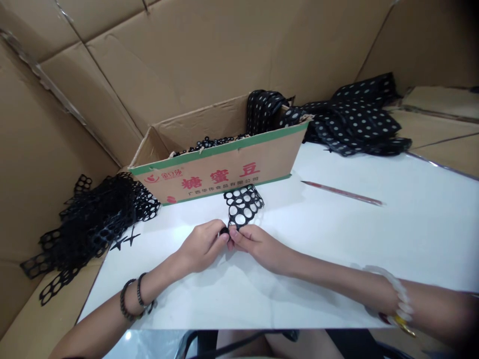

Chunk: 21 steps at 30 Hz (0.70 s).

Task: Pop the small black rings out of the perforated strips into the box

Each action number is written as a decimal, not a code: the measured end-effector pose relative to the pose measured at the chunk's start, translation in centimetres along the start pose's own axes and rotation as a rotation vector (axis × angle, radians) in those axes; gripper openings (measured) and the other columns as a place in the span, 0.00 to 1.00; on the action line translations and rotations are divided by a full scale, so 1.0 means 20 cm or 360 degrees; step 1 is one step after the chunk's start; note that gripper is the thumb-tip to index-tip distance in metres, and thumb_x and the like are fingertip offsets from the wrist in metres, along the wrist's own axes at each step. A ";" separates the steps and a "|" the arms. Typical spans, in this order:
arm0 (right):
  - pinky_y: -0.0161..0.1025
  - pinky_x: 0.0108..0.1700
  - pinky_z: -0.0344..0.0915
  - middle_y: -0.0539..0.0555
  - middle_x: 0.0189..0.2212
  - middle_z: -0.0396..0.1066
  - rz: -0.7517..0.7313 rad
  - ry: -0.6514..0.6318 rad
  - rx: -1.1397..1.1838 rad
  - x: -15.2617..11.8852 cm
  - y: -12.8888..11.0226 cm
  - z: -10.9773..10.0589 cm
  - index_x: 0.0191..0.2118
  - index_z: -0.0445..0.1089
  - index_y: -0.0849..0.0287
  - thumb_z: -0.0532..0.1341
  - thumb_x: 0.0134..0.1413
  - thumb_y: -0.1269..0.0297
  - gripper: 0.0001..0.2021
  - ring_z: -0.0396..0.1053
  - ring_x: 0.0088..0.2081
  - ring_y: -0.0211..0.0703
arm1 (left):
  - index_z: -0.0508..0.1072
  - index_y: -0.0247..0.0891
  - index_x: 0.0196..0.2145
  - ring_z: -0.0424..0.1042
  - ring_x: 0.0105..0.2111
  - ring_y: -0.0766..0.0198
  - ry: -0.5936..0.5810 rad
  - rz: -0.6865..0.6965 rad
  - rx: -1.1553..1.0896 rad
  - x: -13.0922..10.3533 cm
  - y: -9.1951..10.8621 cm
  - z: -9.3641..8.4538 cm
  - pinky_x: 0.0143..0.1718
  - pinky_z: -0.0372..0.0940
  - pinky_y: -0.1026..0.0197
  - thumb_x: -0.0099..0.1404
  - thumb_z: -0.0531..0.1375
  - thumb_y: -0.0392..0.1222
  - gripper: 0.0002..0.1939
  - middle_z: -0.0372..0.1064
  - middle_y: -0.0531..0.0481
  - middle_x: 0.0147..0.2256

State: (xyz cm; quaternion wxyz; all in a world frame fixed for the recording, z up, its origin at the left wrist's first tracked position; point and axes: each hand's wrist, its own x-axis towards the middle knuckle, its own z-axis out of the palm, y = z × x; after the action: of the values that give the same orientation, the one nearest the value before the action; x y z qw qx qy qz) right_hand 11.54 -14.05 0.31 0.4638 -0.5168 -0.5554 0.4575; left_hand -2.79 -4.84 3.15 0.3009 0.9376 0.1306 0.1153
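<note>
Both hands meet over the white tabletop, fingertips almost touching. My left hand point(205, 244) is closed in a pinch on a small black piece point(224, 231), mostly hidden by the fingers. Pinched in my right hand point(258, 244) is the near end of a black sheet with round holes point(241, 207). The rest of that sheet lies on the table, reaching toward the cardboard box. Whether the small piece is still joined to the sheet is hidden by the fingers.
An open cardboard box point(224, 174) holds small black rings point(215, 143). Black dotted sheets point(352, 117) drape over its right end. Left lies a heap of punched black netting point(97, 214), beside star-shaped scraps point(129, 239). A thin pointed stick point(342, 192) rests on the white table point(337, 239).
</note>
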 end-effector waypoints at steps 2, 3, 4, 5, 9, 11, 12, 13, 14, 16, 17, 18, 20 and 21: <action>0.33 0.29 0.53 0.50 0.21 0.58 -0.0019 0.0014 -0.0110 0.00 0.00 0.00 0.25 0.63 0.63 0.44 0.56 0.48 0.24 0.56 0.26 0.34 | 0.60 0.37 0.27 0.61 0.26 0.67 -0.0001 -0.0020 0.0050 0.00 0.00 0.00 0.30 0.57 0.64 0.64 0.43 0.39 0.11 0.62 0.52 0.27; 0.33 0.30 0.54 0.50 0.22 0.60 -0.0022 0.0027 -0.0174 -0.01 -0.01 0.00 0.25 0.63 0.63 0.45 0.57 0.49 0.23 0.57 0.27 0.34 | 0.60 0.37 0.27 0.61 0.26 0.67 -0.0001 -0.0030 0.0059 0.00 0.00 0.01 0.31 0.57 0.64 0.64 0.43 0.39 0.11 0.62 0.52 0.27; 0.33 0.30 0.54 0.50 0.22 0.62 -0.0023 0.0047 -0.0237 -0.01 -0.01 0.00 0.25 0.63 0.63 0.45 0.57 0.50 0.22 0.58 0.26 0.34 | 0.60 0.37 0.27 0.61 0.26 0.67 -0.0002 -0.0037 0.0062 0.00 0.00 0.01 0.31 0.57 0.64 0.64 0.43 0.38 0.11 0.62 0.52 0.27; 0.33 0.29 0.53 0.50 0.22 0.62 -0.0026 0.0069 -0.0298 -0.01 -0.01 0.00 0.24 0.63 0.63 0.45 0.57 0.51 0.22 0.58 0.25 0.34 | 0.59 0.37 0.27 0.61 0.26 0.67 -0.0001 -0.0042 0.0059 0.00 0.00 0.02 0.31 0.57 0.64 0.64 0.43 0.38 0.10 0.61 0.52 0.27; 0.32 0.24 0.48 0.48 0.16 0.55 -0.0073 0.0154 -0.0504 -0.02 -0.03 0.01 0.18 0.54 0.63 0.45 0.57 0.53 0.22 0.52 0.20 0.32 | 0.58 0.38 0.29 0.61 0.26 0.67 0.0027 -0.0034 0.0032 0.00 0.00 0.03 0.29 0.57 0.64 0.64 0.43 0.38 0.08 0.60 0.52 0.27; 0.32 0.23 0.46 0.48 0.15 0.51 -0.0088 0.0162 -0.0547 -0.02 -0.03 0.01 0.17 0.49 0.62 0.45 0.56 0.52 0.23 0.48 0.19 0.31 | 0.58 0.38 0.31 0.60 0.26 0.66 0.0089 -0.0035 0.0042 0.00 0.00 0.03 0.28 0.57 0.64 0.64 0.43 0.40 0.07 0.60 0.52 0.27; 0.32 0.22 0.45 0.48 0.15 0.50 -0.0090 0.0163 -0.0544 -0.02 -0.04 0.01 0.17 0.48 0.62 0.45 0.56 0.51 0.23 0.47 0.19 0.31 | 0.58 0.38 0.31 0.60 0.26 0.66 0.0142 -0.0036 0.0054 0.00 -0.01 0.03 0.28 0.57 0.64 0.64 0.44 0.41 0.07 0.59 0.52 0.28; 0.32 0.22 0.45 0.47 0.15 0.49 -0.0088 0.0164 -0.0520 -0.03 -0.04 0.01 0.17 0.48 0.62 0.45 0.56 0.51 0.23 0.47 0.19 0.31 | 0.58 0.38 0.32 0.59 0.27 0.66 0.0203 -0.0028 0.0066 -0.01 -0.01 0.03 0.28 0.56 0.63 0.64 0.44 0.41 0.07 0.59 0.51 0.28; 0.32 0.22 0.45 0.47 0.15 0.48 -0.0082 0.0163 -0.0480 -0.03 -0.05 0.01 0.17 0.47 0.62 0.46 0.56 0.51 0.23 0.46 0.19 0.30 | 0.58 0.37 0.32 0.59 0.27 0.66 0.0266 -0.0009 0.0073 -0.01 -0.01 0.03 0.29 0.56 0.63 0.64 0.44 0.42 0.08 0.58 0.51 0.28; 0.32 0.22 0.44 0.46 0.15 0.46 -0.0057 0.0151 -0.0339 -0.03 -0.06 0.00 0.17 0.47 0.61 0.47 0.55 0.50 0.23 0.45 0.19 0.30 | 0.59 0.37 0.30 0.59 0.27 0.67 0.0382 0.0053 0.0075 -0.01 -0.02 0.02 0.29 0.56 0.64 0.64 0.44 0.41 0.09 0.58 0.51 0.27; 0.32 0.22 0.44 0.46 0.16 0.45 -0.0051 0.0137 -0.0225 -0.02 -0.06 0.00 0.17 0.47 0.61 0.48 0.54 0.50 0.23 0.45 0.19 0.30 | 0.60 0.37 0.29 0.58 0.26 0.67 0.0431 0.0081 0.0077 -0.01 -0.02 0.02 0.29 0.55 0.64 0.65 0.44 0.40 0.09 0.58 0.52 0.26; 0.32 0.23 0.45 0.46 0.16 0.45 -0.0049 0.0112 -0.0088 -0.02 -0.06 0.00 0.17 0.47 0.61 0.48 0.54 0.49 0.23 0.45 0.20 0.30 | 0.60 0.37 0.28 0.58 0.26 0.67 0.0472 0.0097 0.0080 -0.01 -0.03 0.02 0.29 0.55 0.64 0.65 0.44 0.39 0.10 0.58 0.52 0.25; 0.32 0.23 0.46 0.46 0.16 0.46 -0.0009 0.0023 0.0238 -0.01 -0.06 -0.01 0.18 0.51 0.62 0.48 0.54 0.49 0.23 0.45 0.20 0.30 | 0.60 0.37 0.26 0.58 0.25 0.68 0.0540 0.0076 0.0079 0.00 -0.03 0.02 0.29 0.55 0.65 0.65 0.44 0.38 0.12 0.58 0.53 0.24; 0.32 0.23 0.45 0.46 0.16 0.46 0.0036 -0.0026 0.0413 0.00 -0.06 -0.01 0.20 0.54 0.62 0.47 0.55 0.49 0.22 0.45 0.19 0.30 | 0.60 0.37 0.26 0.59 0.25 0.68 0.0557 0.0051 0.0069 0.00 -0.03 0.02 0.29 0.55 0.65 0.65 0.44 0.38 0.12 0.59 0.53 0.23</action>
State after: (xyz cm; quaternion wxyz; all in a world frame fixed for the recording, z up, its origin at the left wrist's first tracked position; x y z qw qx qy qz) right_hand 11.57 -14.08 1.50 0.5170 -0.4549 -0.4894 0.5350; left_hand -2.79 -4.51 2.47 0.2513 0.9114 0.1685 0.2788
